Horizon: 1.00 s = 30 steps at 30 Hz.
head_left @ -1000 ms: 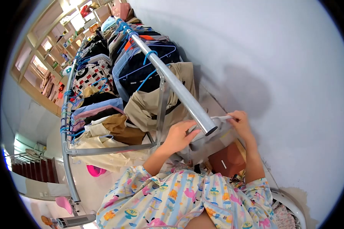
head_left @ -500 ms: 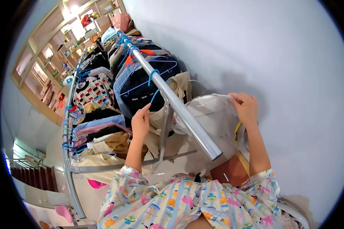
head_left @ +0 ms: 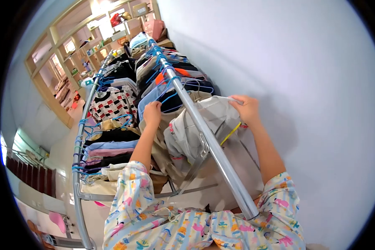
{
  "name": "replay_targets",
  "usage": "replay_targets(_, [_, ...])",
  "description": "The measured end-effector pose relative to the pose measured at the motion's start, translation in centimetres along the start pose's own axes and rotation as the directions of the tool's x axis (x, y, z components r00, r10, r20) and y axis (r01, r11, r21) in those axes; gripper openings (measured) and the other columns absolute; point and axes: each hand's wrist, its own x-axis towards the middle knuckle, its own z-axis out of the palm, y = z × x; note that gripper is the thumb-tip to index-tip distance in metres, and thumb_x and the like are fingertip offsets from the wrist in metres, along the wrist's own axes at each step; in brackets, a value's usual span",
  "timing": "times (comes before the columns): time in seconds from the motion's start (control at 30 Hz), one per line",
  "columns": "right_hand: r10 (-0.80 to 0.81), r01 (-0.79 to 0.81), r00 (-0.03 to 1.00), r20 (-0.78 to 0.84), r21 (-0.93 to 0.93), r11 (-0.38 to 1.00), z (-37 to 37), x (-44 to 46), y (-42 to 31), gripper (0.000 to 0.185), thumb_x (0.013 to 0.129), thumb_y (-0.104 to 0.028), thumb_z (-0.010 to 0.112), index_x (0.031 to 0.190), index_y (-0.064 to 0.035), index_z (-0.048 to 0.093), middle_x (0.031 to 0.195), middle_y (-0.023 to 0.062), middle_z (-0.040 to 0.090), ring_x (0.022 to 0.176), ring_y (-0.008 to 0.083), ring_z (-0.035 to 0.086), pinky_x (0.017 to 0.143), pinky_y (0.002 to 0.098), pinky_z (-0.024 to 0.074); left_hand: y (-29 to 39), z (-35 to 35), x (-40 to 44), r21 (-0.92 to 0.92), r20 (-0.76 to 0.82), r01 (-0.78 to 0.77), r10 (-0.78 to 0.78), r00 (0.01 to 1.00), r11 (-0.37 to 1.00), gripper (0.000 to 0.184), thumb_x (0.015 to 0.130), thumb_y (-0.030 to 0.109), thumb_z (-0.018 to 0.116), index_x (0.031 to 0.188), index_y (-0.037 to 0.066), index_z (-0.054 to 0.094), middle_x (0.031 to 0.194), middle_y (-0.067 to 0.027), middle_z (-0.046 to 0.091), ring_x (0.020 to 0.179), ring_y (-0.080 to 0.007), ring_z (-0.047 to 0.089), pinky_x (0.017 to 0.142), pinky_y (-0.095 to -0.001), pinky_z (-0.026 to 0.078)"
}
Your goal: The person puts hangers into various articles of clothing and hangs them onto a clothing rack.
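My right hand (head_left: 246,109) pinches the upper corner of a light grey jacket (head_left: 191,131) with a yellow strip, held out on the wall side of the metal rail (head_left: 212,150). On the rail's other side my left hand (head_left: 152,113) is closed at the end of a blue clothes hanger (head_left: 169,97). A beige garment (head_left: 161,156) hangs just below that hand. Part of the grey jacket is hidden behind the rail, and the hanger's far side cannot be made out.
Packed clothes on hangers fill the rail farther back. A second rail (head_left: 81,137) on the left carries more clothes, including a checked top (head_left: 114,102). A pale wall (head_left: 312,83) stands close on the right. Shelves (head_left: 100,31) with boxes are at the back.
The grey jacket has moved left and now shows on both sides of the rail. My right hand has shifted left with it. My left hand has risen slightly; the camera view has shifted.
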Motion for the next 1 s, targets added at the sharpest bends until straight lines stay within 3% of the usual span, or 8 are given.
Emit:
replay_targets(0.13, [0.118, -0.125, 0.978, 0.172, 0.032, 0.992, 3.5, 3.2, -1.0, 0.024, 0.077, -0.025, 0.073, 0.099, -0.0155, 0.075, 0.094, 0.0084, 0.072, 0.087, 0.0230, 0.067, 0.083, 0.0335, 0.0470, -0.6, -0.5, 2.5, -0.012, -0.051, 0.046, -0.047, 0.998, 0.999, 0.018, 0.086, 0.023, 0.064, 0.092, 0.006, 0.070, 0.093, -0.0167, 0.065, 0.089, -0.0353, 0.062, 0.078, -0.0425, 0.048])
replay_targets(0.23, [-0.022, 0.037, 0.996, 0.092, -0.175, 0.984, 7.2, 4.4, 0.5, 0.023, 0.079, -0.023, 0.072, 0.099, -0.0131, 0.074, 0.090, 0.0096, 0.071, 0.086, 0.0237, 0.067, 0.080, 0.0349, 0.0486, 1.9, -2.9, 1.6, -0.120, -0.200, -0.001, -0.023, 0.980, 0.993, 0.017, 0.085, 0.019, 0.065, 0.095, 0.006, 0.070, 0.097, -0.0155, 0.064, 0.095, -0.0345, 0.059, 0.085, -0.0411, 0.046])
replay_targets(0.33, [0.065, -0.065, 0.991, 0.114, -0.004, 0.998, 9.6, 4.5, 2.0, 0.023, 0.080, -0.019, 0.070, 0.102, -0.0104, 0.072, 0.090, 0.0104, 0.069, 0.085, 0.0261, 0.066, 0.083, 0.0359, 0.0487, 3.8, -4.9, -2.5, -0.199, -0.276, -0.114, 0.056, 0.959, 0.973, 0.016, 0.083, 0.013, 0.065, 0.095, 0.004, 0.068, 0.099, -0.0159, 0.063, 0.096, -0.0344, 0.058, 0.086, -0.0409, 0.045])
replay_targets(0.43, [-0.057, 0.069, 0.995, -0.087, 0.139, 0.988, 9.6, 1.8, 2.9, 0.021, 0.082, -0.014, 0.068, 0.101, -0.0073, 0.070, 0.093, 0.0110, 0.067, 0.087, 0.0271, 0.065, 0.083, 0.0357, 0.0486, 5.9, -6.7, -7.9, -0.305, -0.220, -0.097, 0.029, 0.975, 0.947, 0.016, 0.082, 0.008, 0.063, 0.098, 0.003, 0.066, 0.102, -0.0149, 0.062, 0.100, -0.0338, 0.056, 0.089, -0.0398, 0.043])
replay_targets(0.53, [-0.127, 0.148, 0.978, -0.166, 0.125, 0.981, 6.9, -3.9, 2.3, 0.019, 0.082, -0.010, 0.066, 0.100, -0.0055, 0.069, 0.096, 0.0115, 0.066, 0.091, 0.0261, 0.065, 0.083, 0.0351, 0.0488, 7.8, -8.4, -13.5, -0.336, -0.117, -0.056, 0.017, 0.993, 0.940, 0.018, 0.082, 0.006, 0.063, 0.100, 0.003, 0.065, 0.105, -0.0149, 0.061, 0.102, -0.0336, 0.055, 0.091, -0.0389, 0.043])
replay_targets(0.7, [0.115, -0.081, 0.991, -0.071, 0.373, 0.924, 3.2, -18.2, 1.6, 0.013, 0.087, -0.005, 0.062, 0.098, -0.0018, 0.067, 0.093, 0.0089, 0.067, 0.083, 0.0175, 0.063, 0.076, 0.0292, 0.0482, 11.7, -11.3, -22.9, -0.385, 0.022, 0.009, 0.000, 1.000, 0.923, 0.020, 0.082, 0.005, 0.063, 0.102, 0.004, 0.065, 0.108, -0.0134, 0.060, 0.103, -0.0319, 0.054, 0.090, -0.0385, 0.043])
replay_targets(0.87, [0.367, -0.410, 0.912, 0.186, 0.354, 0.841, 0.4, -34.4, 1.1, 0.015, 0.088, -0.003, 0.061, 0.102, 0.0012, 0.066, 0.091, 0.0072, 0.068, 0.082, 0.0130, 0.062, 0.075, 0.0262, 0.0490, 16.3, -15.5, -33.2, -0.368, 0.141, 0.093, -0.044, 0.989, 0.925, 0.023, 0.081, 0.003, 0.064, 0.105, 0.005, 0.065, 0.109, -0.0121, 0.060, 0.104, -0.0305, 0.055, 0.092, -0.0372, 0.043])
replay_targets(1.0, [0.342, -0.496, 0.866, 0.365, 0.541, 0.679, -0.1, -44.9, 0.5, 0.015, 0.090, -0.004, 0.060, 0.103, 0.0025, 0.066, 0.093, 0.0054, 0.067, 0.082, 0.0103, 0.061, 0.076, 0.0242, 0.0490, 18.2, -19.1, -41.9, -0.304, 0.221, 0.146, -0.080, 0.972, 0.941, 0.024, 0.081, 0.006, 0.065, 0.106, 0.006, 0.064, 0.111, -0.0134, 0.059, 0.105, -0.0329, 0.054, 0.090, -0.0393, 0.044])
